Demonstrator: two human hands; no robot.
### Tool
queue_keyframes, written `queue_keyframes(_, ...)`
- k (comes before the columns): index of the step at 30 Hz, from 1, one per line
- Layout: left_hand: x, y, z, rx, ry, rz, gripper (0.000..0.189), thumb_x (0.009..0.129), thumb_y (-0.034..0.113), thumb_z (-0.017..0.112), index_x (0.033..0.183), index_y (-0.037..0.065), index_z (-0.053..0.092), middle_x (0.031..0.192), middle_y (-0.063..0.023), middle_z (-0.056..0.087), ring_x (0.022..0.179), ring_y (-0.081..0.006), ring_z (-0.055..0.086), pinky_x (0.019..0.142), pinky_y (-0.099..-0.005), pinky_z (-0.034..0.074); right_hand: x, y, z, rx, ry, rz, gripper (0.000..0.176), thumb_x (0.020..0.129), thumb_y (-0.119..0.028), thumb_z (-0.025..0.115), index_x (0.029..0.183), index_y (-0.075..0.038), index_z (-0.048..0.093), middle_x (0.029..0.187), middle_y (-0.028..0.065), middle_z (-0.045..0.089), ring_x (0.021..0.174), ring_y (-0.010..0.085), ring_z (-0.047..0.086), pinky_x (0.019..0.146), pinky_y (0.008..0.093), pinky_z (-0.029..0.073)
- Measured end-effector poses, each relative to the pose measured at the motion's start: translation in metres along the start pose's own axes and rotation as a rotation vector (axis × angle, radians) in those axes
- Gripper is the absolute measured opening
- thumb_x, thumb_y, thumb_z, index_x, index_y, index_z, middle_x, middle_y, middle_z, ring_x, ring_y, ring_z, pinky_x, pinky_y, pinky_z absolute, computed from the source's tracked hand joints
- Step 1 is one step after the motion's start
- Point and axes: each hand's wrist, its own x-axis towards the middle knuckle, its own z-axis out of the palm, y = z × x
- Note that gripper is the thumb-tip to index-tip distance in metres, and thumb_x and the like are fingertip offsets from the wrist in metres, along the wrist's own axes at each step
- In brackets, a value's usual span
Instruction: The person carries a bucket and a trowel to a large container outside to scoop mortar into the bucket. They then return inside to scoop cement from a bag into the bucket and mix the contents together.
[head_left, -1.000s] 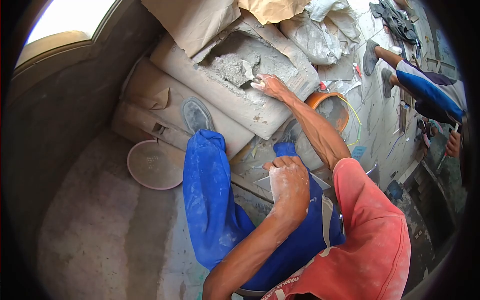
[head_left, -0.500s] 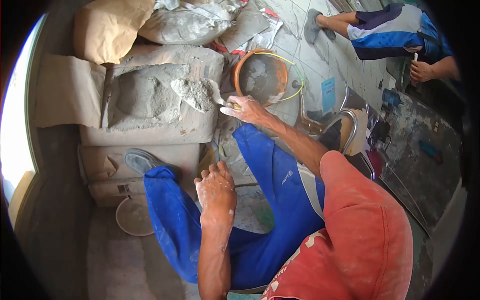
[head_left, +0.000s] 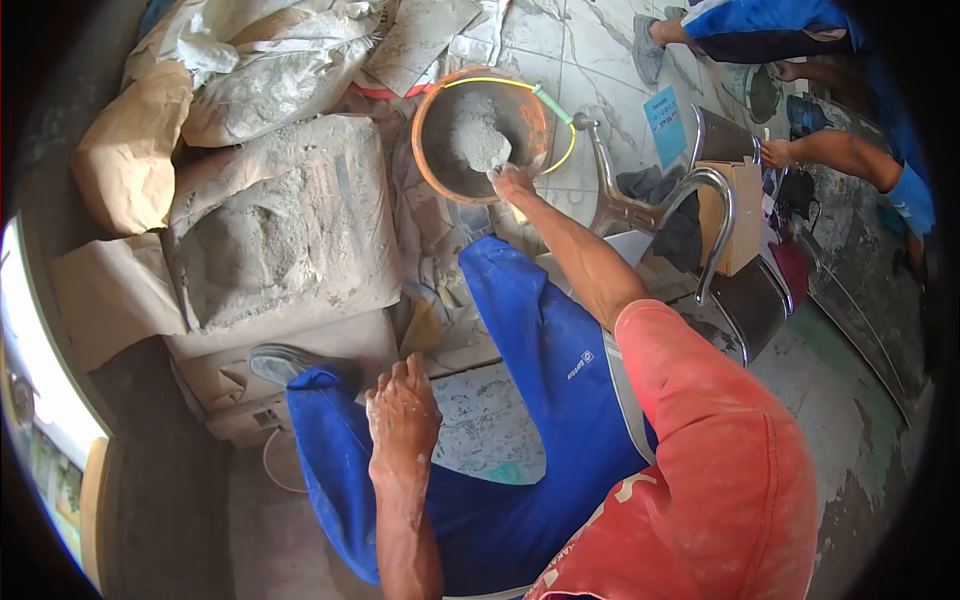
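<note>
My right hand (head_left: 512,184) is wrapped round the handle of a trowel (head_left: 487,148), whose blade is over the orange bucket (head_left: 420,128) with grey powder on and below it. A yellow bail with a green grip arches over the bucket's right side. To the left lies an opened paper bag (head_left: 350,215) with grey powder (head_left: 235,250) in a hollow. My left hand (head_left: 403,410) hangs above my blue trouser leg, fingers loosely curled; its palm side is hidden, and whether it holds anything does not show.
Dusty sacks (head_left: 270,90) lie at the upper left. A metal-armed seat (head_left: 715,200) with a cardboard box (head_left: 743,215) stands at the right. Another person (head_left: 835,155) is at the upper right. A round basin (head_left: 283,462) is below the bags.
My right hand has carried the powder-laden trowel from above the open bag to the orange bucket. The view has shifted, and more of the other person's arms shows.
</note>
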Motion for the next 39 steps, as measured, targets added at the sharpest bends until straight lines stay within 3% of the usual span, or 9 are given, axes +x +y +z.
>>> queue_keyframes(3, 0.002, 0.007, -0.003, -0.003, 0.004, 0.026, 0.037, 0.068, 0.004, 0.053, 0.104, 0.003, 0.046, 0.088, -0.0102, 0.055, 0.082, -0.0259, 0.055, 0.069, -0.0403, 0.043, 0.013, -0.01, -0.015, -0.075, -0.111, -0.004, 0.042, 0.08, -0.035, 0.046, 0.102, 0.0, 0.052, 0.1, 0.0237, 0.054, 0.098, 0.0361, 0.05, 0.085, 0.0435, 0.039)
queue_keyframes(7, 0.008, 0.014, -0.006, -0.024, -0.019, 0.013, 0.04, 0.066, 0.003, 0.055, 0.104, 0.003, 0.046, 0.089, -0.0104, 0.054, 0.083, -0.0266, 0.055, 0.069, -0.0396, 0.043, 0.002, -0.016, -0.04, -0.225, -0.024, -0.127, 0.03, 0.076, -0.016, 0.04, 0.092, 0.002, 0.058, 0.093, 0.0219, 0.058, 0.092, 0.0351, 0.055, 0.078, 0.0435, 0.043)
queue_keyframes(13, 0.008, 0.014, -0.006, -0.02, -0.028, 0.01, 0.04, 0.065, 0.003, 0.056, 0.103, 0.003, 0.046, 0.088, -0.0108, 0.054, 0.082, -0.0269, 0.055, 0.069, -0.0385, 0.043, 0.018, -0.006, -0.039, -0.267, 0.135, 0.036, 0.028, 0.078, -0.017, 0.041, 0.09, -0.003, 0.06, 0.095, 0.0174, 0.059, 0.093, 0.0291, 0.056, 0.078, 0.0372, 0.043)
queue_keyframes(15, 0.005, 0.011, -0.001, -0.044, -0.021, 0.005, 0.037, 0.066, 0.003, 0.054, 0.102, 0.002, 0.046, 0.087, -0.011, 0.054, 0.081, -0.0269, 0.055, 0.069, -0.0388, 0.043, 0.031, -0.01, -0.039, -0.291, -0.035, -0.037, 0.027, 0.077, -0.017, 0.042, 0.091, -0.003, 0.06, 0.096, 0.0169, 0.059, 0.092, 0.0284, 0.057, 0.079, 0.0373, 0.043)
queue_keyframes(19, 0.002, 0.009, 0.003, -0.026, -0.021, 0.008, 0.034, 0.068, 0.003, 0.052, 0.102, 0.003, 0.046, 0.087, -0.011, 0.055, 0.08, -0.0274, 0.055, 0.068, -0.0393, 0.043, 0.016, -0.029, -0.03, -0.29, 0.023, -0.126, 0.026, 0.077, -0.016, 0.042, 0.086, -0.001, 0.062, 0.092, 0.0199, 0.059, 0.084, 0.0318, 0.059, 0.074, 0.0401, 0.045)
queue_keyframes(25, 0.002, 0.007, 0.002, -0.051, 0.013, -0.012, 0.037, 0.065, 0.002, 0.055, 0.102, 0.003, 0.046, 0.086, -0.0101, 0.054, 0.079, -0.0271, 0.055, 0.068, -0.0386, 0.043, -0.021, -0.024, -0.046, -0.754, -0.134, -0.452, 0.027, 0.078, -0.009, 0.043, 0.101, -0.001, 0.055, 0.099, 0.0158, 0.055, 0.091, 0.0256, 0.055, 0.072, 0.0361, 0.046)
queue_keyframes(30, 0.0, 0.008, -0.002, -0.053, 0.024, -0.035, 0.036, 0.064, 0.002, 0.058, 0.098, 0.005, 0.047, 0.086, -0.0097, 0.054, 0.081, -0.0261, 0.055, 0.069, -0.038, 0.044, -0.015, -0.026, -0.056, -0.789, 0.208, -0.438, 0.037, 0.077, -0.013, 0.045, 0.112, 0.0, 0.044, 0.094, 0.0138, 0.052, 0.086, 0.0273, 0.053, 0.065, 0.0403, 0.045)
queue_keyframes(34, -0.002, 0.004, 0.005, -0.036, -0.006, -0.004, 0.037, 0.064, 0.002, 0.058, 0.098, 0.004, 0.046, 0.087, -0.0096, 0.054, 0.081, -0.0253, 0.055, 0.067, -0.0382, 0.043, -0.006, -0.046, -0.039, -1.077, 0.134, -0.599, 0.033, 0.076, -0.015, 0.049, 0.106, -0.004, 0.048, 0.09, 0.0098, 0.05, 0.086, 0.0216, 0.05, 0.057, 0.0405, 0.043)
queue_keyframes(39, 0.0, 0.006, -0.004, -0.065, -0.008, -0.031, 0.034, 0.066, 0.004, 0.058, 0.098, 0.004, 0.046, 0.088, -0.0093, 0.054, 0.082, -0.0245, 0.054, 0.067, -0.0376, 0.043, -0.019, -0.023, -0.026, -1.241, -0.015, -0.577, 0.029, 0.076, -0.013, 0.049, 0.102, -0.002, 0.051, 0.091, 0.0082, 0.051, 0.088, 0.0208, 0.05, 0.062, 0.0396, 0.044)
